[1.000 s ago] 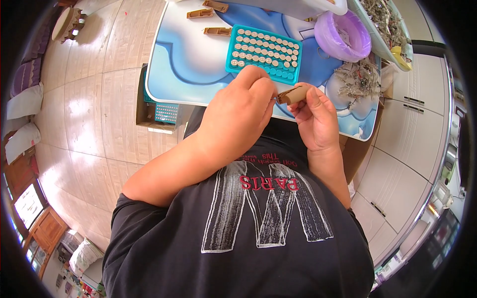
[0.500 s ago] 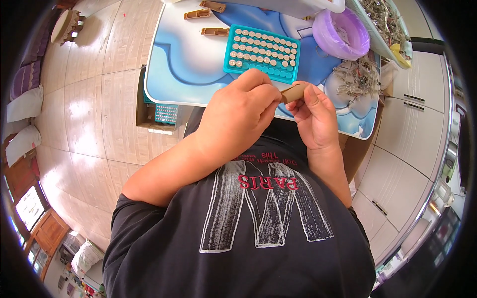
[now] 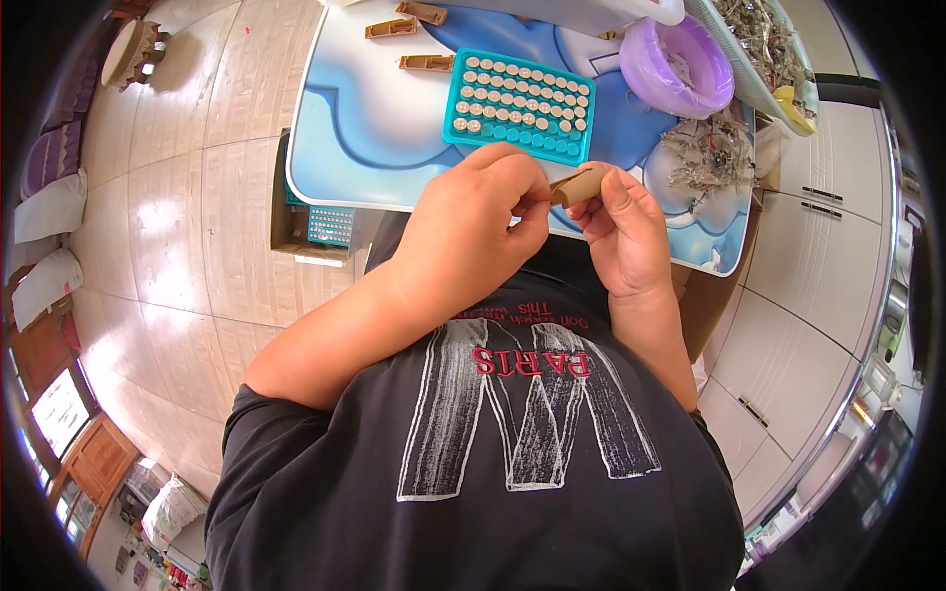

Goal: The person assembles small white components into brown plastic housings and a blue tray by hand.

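Observation:
Over the table's near edge, my right hand (image 3: 627, 229) grips a small tan-brown curved piece (image 3: 581, 185) between thumb and fingers. The piece is elongated, with a slot or gap along its upper side. My left hand (image 3: 485, 205) is closed in a pinch beside the piece's left end; whatever its fingertips hold is hidden. Just beyond both hands lies a teal tray (image 3: 449, 133) with rows of round whitish caps (image 3: 507, 84); teal cups show in its front row. Similar brown pieces, one (image 3: 426, 62) beside the tray, lie on the table's far left.
A lined purple basin (image 3: 641, 74) stands right of the tray, near a pile of thin metallic pieces (image 3: 705, 163). A pale bin (image 3: 788, 110) holds more at the far right. Below the table's left edge sits a cardboard box (image 3: 286, 241) with teal trays.
My left hand has drawn slightly left and its fingers have shifted, so more of the brown piece's left end shows. My right hand stays almost still.

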